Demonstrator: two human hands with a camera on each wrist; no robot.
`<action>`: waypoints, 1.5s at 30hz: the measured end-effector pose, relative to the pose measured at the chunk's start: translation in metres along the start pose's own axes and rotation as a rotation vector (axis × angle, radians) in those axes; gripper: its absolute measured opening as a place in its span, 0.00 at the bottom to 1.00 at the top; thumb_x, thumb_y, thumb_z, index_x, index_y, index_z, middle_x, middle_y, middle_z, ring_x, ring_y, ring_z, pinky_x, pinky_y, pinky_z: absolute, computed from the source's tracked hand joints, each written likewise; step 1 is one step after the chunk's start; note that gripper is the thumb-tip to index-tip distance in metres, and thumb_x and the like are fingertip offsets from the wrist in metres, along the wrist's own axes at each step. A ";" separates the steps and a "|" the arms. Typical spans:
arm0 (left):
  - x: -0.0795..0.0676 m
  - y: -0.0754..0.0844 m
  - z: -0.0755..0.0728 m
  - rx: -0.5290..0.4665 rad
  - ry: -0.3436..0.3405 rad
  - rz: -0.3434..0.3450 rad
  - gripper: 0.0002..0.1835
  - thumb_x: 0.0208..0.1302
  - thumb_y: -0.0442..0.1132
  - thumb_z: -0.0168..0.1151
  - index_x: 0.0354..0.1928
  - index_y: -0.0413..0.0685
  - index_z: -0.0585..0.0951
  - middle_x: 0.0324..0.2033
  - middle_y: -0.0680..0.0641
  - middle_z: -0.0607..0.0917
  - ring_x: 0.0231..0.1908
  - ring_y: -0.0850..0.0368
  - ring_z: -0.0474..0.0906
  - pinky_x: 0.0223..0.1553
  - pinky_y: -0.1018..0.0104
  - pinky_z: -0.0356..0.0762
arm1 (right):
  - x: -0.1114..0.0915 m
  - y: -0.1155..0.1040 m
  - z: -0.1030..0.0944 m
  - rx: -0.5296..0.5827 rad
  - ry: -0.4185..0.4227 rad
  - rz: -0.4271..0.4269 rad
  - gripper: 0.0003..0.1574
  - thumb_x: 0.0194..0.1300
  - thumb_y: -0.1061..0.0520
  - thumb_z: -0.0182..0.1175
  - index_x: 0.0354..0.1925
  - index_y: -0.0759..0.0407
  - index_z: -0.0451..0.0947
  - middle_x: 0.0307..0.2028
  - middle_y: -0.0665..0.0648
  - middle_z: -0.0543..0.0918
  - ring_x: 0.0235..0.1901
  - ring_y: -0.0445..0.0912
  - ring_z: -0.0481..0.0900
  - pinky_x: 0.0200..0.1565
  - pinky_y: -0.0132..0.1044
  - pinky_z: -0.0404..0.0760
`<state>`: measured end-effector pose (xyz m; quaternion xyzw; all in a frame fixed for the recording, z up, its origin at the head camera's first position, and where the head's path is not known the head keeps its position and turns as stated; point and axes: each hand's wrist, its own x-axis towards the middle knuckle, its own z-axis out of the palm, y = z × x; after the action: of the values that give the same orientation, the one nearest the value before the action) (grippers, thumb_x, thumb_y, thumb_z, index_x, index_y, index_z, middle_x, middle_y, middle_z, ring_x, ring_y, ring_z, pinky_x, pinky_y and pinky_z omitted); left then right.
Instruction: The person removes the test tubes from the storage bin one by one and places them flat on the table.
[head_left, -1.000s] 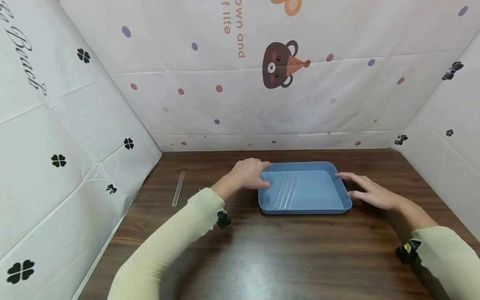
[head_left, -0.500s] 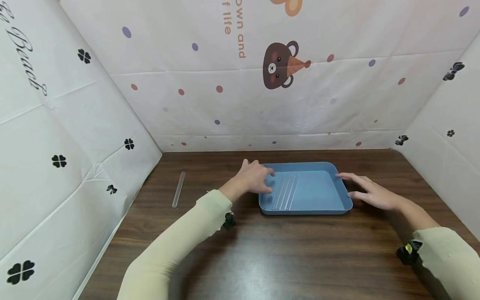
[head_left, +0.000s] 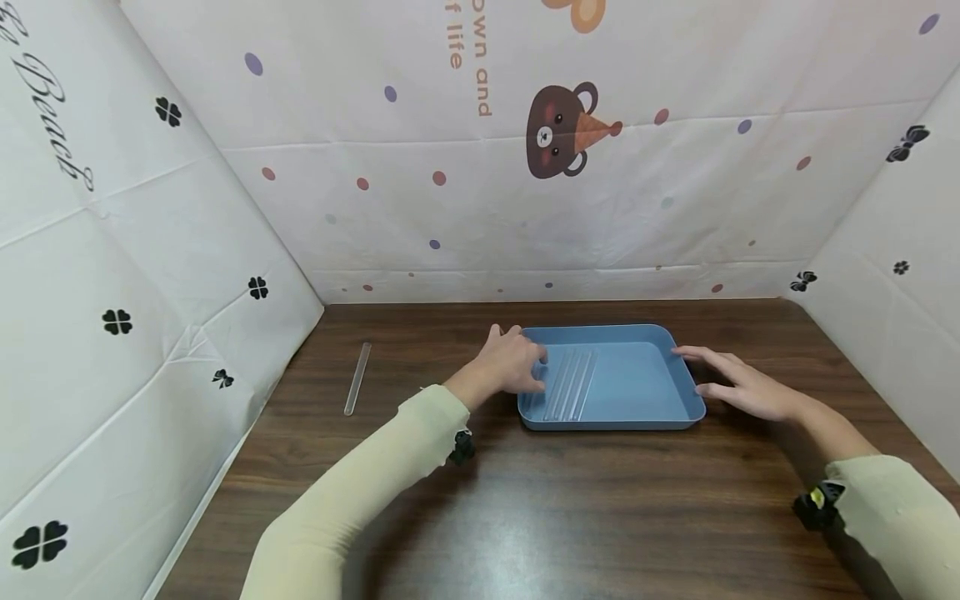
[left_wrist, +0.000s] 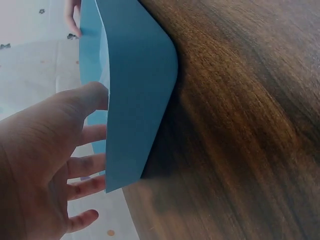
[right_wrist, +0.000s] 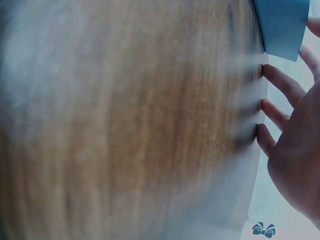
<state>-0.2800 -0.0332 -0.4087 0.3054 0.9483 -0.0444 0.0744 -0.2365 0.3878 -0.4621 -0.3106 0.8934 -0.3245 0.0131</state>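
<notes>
A shallow blue tray (head_left: 637,392) lies on the wooden table. Several clear, slim sticks (head_left: 572,383) rest side by side in its left part. My left hand (head_left: 510,362) reaches over the tray's left rim, thumb and forefinger apart and dipping inside. In the left wrist view, the blue wall hides the fingertips of my left hand (left_wrist: 65,145). At the tray's right end my right hand (head_left: 738,387) rests with extended fingers, thumb and forefinger at the rim. Another clear stick (head_left: 357,379) lies alone on the table to the left.
The brown wooden table (head_left: 585,508) stretches in front of the tray. A white printed cloth (head_left: 450,208) hangs behind it, with more patterned cloth (head_left: 172,400) along the left side and on the right.
My left hand has shifted slightly right and toward me, deeper over the tray's left end. My right hand, the tray and the lone stick hold their places.
</notes>
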 end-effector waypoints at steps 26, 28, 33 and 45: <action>0.001 0.002 0.012 0.030 0.002 0.010 0.26 0.76 0.62 0.70 0.71 0.67 0.87 0.70 0.51 0.88 0.72 0.49 0.77 0.65 0.48 0.75 | -0.001 -0.002 0.000 -0.037 0.010 0.043 0.39 0.80 0.62 0.64 0.83 0.57 0.68 0.77 0.69 0.79 0.69 0.12 0.61 0.61 0.20 0.67; 0.001 0.002 0.013 0.033 0.004 0.010 0.26 0.76 0.62 0.71 0.70 0.68 0.87 0.70 0.51 0.88 0.72 0.49 0.77 0.65 0.48 0.75 | -0.001 -0.002 0.000 -0.038 0.014 0.041 0.39 0.80 0.63 0.64 0.83 0.57 0.68 0.77 0.69 0.79 0.69 0.11 0.61 0.61 0.20 0.67; 0.002 0.002 0.015 0.049 0.000 0.008 0.25 0.76 0.62 0.70 0.71 0.69 0.87 0.71 0.51 0.88 0.74 0.49 0.76 0.68 0.47 0.75 | -0.002 -0.002 0.000 -0.029 0.015 0.039 0.38 0.80 0.63 0.64 0.83 0.57 0.68 0.77 0.70 0.78 0.68 0.10 0.60 0.61 0.18 0.66; 0.001 0.003 0.015 0.042 0.020 0.010 0.23 0.76 0.62 0.70 0.68 0.68 0.89 0.68 0.51 0.90 0.73 0.49 0.77 0.66 0.47 0.75 | -0.002 -0.005 0.000 -0.027 0.009 0.053 0.39 0.81 0.62 0.64 0.83 0.55 0.68 0.78 0.68 0.78 0.68 0.10 0.60 0.61 0.20 0.66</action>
<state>-0.2770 -0.0324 -0.4237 0.3120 0.9463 -0.0609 0.0585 -0.2325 0.3862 -0.4595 -0.2853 0.9057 -0.3134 0.0134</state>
